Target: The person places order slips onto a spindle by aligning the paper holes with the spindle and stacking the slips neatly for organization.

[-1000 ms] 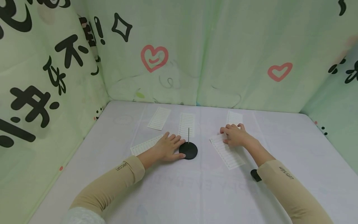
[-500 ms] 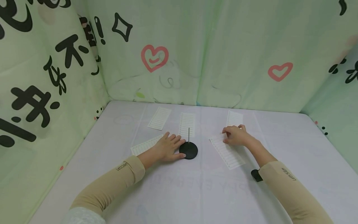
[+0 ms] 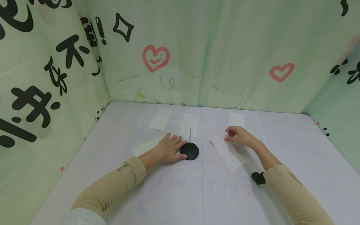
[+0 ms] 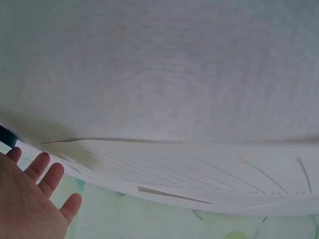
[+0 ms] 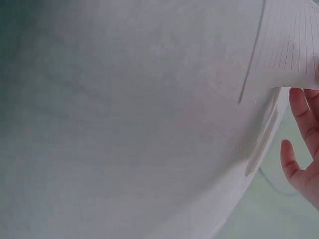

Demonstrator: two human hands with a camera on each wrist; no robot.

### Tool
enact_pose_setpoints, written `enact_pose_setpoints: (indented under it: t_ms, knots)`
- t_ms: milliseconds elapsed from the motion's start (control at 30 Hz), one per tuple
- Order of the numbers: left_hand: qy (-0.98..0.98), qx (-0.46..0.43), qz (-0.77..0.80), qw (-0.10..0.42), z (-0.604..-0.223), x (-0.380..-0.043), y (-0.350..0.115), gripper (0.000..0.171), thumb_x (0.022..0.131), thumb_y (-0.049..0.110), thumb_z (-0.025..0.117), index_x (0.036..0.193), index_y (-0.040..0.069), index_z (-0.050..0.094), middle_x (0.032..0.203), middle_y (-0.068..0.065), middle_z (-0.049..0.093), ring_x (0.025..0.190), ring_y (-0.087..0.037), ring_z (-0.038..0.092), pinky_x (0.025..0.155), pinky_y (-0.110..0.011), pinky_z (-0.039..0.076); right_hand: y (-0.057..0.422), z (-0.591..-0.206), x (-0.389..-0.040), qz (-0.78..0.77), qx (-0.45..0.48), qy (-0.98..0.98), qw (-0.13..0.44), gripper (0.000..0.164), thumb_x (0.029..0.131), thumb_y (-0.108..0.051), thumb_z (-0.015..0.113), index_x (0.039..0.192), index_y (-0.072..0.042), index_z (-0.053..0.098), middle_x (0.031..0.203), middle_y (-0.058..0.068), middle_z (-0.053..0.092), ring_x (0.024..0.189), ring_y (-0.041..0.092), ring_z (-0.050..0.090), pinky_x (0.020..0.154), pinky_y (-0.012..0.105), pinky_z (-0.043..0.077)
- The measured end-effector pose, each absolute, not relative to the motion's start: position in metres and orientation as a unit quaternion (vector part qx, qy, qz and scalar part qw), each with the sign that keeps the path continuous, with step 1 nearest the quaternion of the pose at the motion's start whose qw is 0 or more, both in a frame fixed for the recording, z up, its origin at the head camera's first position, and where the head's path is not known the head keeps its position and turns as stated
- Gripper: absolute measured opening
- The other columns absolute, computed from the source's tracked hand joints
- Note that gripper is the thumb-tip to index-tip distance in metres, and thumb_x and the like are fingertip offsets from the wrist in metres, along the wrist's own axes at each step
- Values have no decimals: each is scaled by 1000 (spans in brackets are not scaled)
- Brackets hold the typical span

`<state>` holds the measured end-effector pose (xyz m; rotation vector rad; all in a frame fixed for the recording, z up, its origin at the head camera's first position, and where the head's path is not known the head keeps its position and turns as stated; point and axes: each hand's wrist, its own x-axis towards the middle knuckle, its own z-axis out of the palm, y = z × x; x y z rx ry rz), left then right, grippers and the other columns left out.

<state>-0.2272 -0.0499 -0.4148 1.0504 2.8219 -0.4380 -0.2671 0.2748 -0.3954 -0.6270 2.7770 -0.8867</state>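
Fingers of the right hand (image 3: 239, 136) pinch one paper (image 3: 230, 155) at twelve o'clock; lift softly, letting the spread left hand (image 3: 168, 149) steady the stand (image 3: 190, 152) from nine o'clock.

I count five lined paper slips (image 3: 160, 119), one round black base (image 3: 191, 152) with one upright metal spike (image 3: 189, 136), and one table (image 3: 174, 193). I have one left hand (image 3: 170, 148), one right hand (image 3: 239, 136) and two tan sleeves (image 3: 108, 184), with two pink heart outlines (image 3: 155, 61) facing me.
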Motion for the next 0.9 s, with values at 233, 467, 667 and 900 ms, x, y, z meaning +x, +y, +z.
enact_pose_setpoints:
  t_ms: [233,467,667,900]
  knots:
    - [926,345,-145,54,-414,-227,-50,70,90,66,22,144,22,24,143,2,32,129,-18,29,108,-42,15,278,-392,-262,-379,-149,907,106,26,86,-16,64,99,4,52,85,8,52,73,15,47,62,25,44]
    - [927,348,-128,55,-414,-229,-50,70,90,65,24,144,20,26,143,0,33,128,-20,30,108,-44,17,275,-379,-255,-433,-78,885,151,41,88,-26,62,112,3,46,95,7,54,80,13,50,70,29,46]
    - [931,344,-103,70,-415,-231,-50,71,89,65,26,144,20,26,143,-1,32,129,-21,29,108,-45,16,271,-368,-250,-488,-65,852,177,36,88,-25,62,106,0,44,83,-3,49,75,8,48,70,28,44]
    - [937,333,23,99,-406,-237,-57,69,89,63,33,142,19,26,143,-5,30,130,-24,28,106,-46,18,262,-355,-244,-518,-61,834,181,28,88,-24,61,100,-6,43,81,-5,47,74,7,47,68,26,42]
